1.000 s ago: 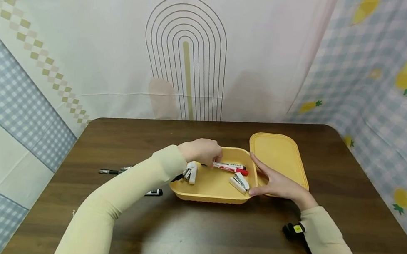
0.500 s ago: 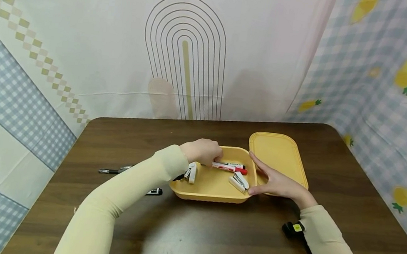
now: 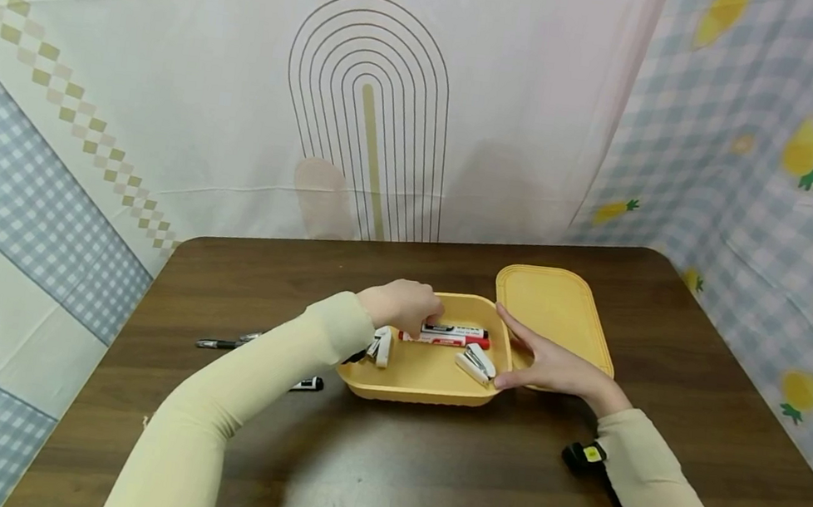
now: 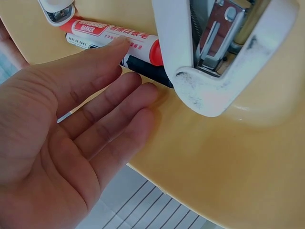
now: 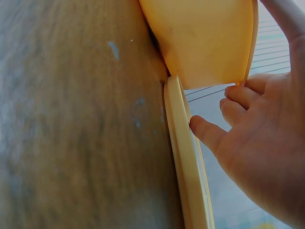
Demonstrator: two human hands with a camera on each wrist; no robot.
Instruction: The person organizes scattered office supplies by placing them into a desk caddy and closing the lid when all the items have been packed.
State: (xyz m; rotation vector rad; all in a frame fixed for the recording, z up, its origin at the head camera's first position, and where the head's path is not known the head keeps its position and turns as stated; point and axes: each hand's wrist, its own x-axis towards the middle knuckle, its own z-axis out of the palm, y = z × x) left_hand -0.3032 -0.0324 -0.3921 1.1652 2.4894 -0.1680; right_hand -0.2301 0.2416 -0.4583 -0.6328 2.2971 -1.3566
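At its three o'clock end, the yellow tray [image 3: 420, 395] has my right hand [image 3: 552, 366] against it, fingers straight and spread. At its eleven, my left hand [image 3: 404, 303] is loose, pinching nothing I can see. The red marker [image 3: 445, 340], slanting into those fingers half a second ago, now lies at twelve beside the black-capped marker [image 3: 464, 329], seemingly released into line.

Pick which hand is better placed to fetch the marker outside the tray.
Likely the left hand: the marker lies left of the tray, while the right hand spans its right end.
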